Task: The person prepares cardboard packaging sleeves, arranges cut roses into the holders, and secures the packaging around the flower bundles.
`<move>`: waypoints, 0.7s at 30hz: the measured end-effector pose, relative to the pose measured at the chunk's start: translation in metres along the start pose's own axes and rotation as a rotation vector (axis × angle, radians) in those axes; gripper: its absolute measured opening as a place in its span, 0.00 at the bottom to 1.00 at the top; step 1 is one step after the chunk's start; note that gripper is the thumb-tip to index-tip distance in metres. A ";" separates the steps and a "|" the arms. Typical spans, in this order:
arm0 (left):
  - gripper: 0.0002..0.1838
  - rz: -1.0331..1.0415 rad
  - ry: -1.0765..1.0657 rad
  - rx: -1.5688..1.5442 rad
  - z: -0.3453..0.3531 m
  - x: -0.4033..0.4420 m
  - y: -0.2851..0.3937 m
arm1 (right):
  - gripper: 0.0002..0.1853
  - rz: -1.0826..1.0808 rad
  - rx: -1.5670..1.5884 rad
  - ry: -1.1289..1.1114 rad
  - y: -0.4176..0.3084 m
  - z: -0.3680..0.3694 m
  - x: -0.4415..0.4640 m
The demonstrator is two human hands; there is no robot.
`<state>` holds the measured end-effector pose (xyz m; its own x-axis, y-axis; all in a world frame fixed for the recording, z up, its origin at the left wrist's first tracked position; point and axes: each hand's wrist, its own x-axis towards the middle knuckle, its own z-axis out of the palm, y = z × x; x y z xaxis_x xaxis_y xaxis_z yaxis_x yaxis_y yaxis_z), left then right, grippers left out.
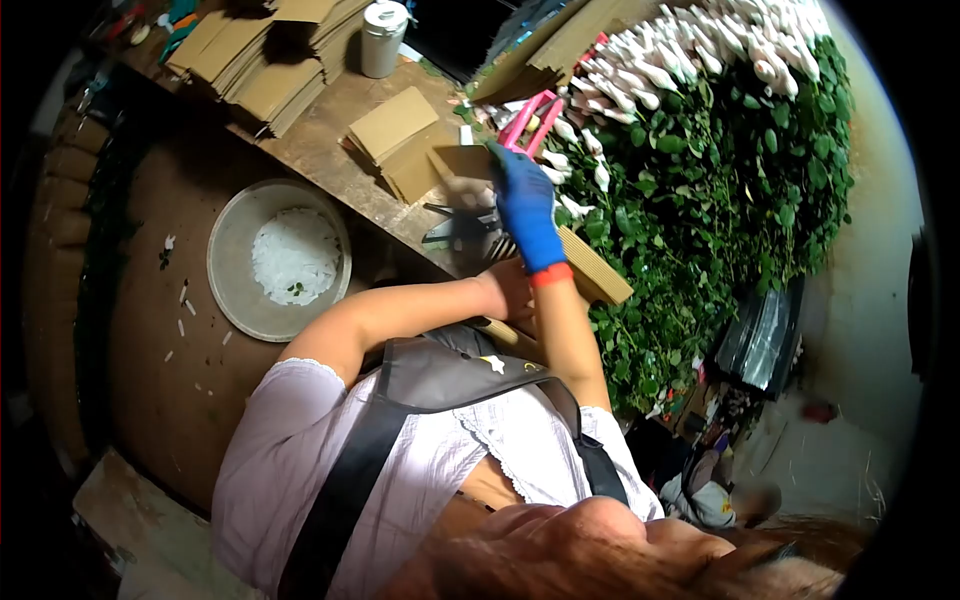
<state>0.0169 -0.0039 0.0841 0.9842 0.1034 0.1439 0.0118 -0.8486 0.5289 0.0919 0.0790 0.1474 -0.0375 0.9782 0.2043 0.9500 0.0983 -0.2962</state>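
My right hand (pixel 527 205) wears a blue glove with a red cuff, and its closed fingertips meet the edge of a brown cardboard piece (pixel 466 160). Under the right wrist lies my bare left hand (pixel 511 288); its fingers are hidden. A corrugated cardboard strip (pixel 595 266) sticks out to the right of the glove. Below the cardboard piece is a blurred tan shape, too smeared to identify, beside dark metal parts (pixel 440 228). Just above the glove stands a pink frame (pixel 530 122).
Folded cardboard (pixel 395 125) and a white lidded canister (pixel 383 40) rest on the worktable (pixel 335 165), with cardboard stacks at its far left. Leafy stems with white-wrapped heads (pixel 700 160) fill the right. A round basin (pixel 228 270) holds white scraps. Another person (pixel 705 490) is at lower right.
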 end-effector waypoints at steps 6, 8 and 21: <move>0.41 0.050 0.278 0.119 0.076 -0.005 -0.020 | 0.30 0.033 -0.030 -0.063 0.006 -0.159 -0.106; 0.40 0.016 0.123 -0.147 0.011 -0.014 -0.011 | 0.29 0.121 -0.113 -0.267 0.028 -0.159 -0.143; 0.37 0.051 0.125 0.200 0.006 -0.010 -0.001 | 0.24 0.978 1.145 0.053 0.085 -0.054 -0.229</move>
<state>0.0081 -0.0075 0.0776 0.9549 0.1104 0.2755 0.0094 -0.9390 0.3439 0.1984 -0.1466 0.1258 0.4840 0.7358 -0.4736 -0.1559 -0.4600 -0.8741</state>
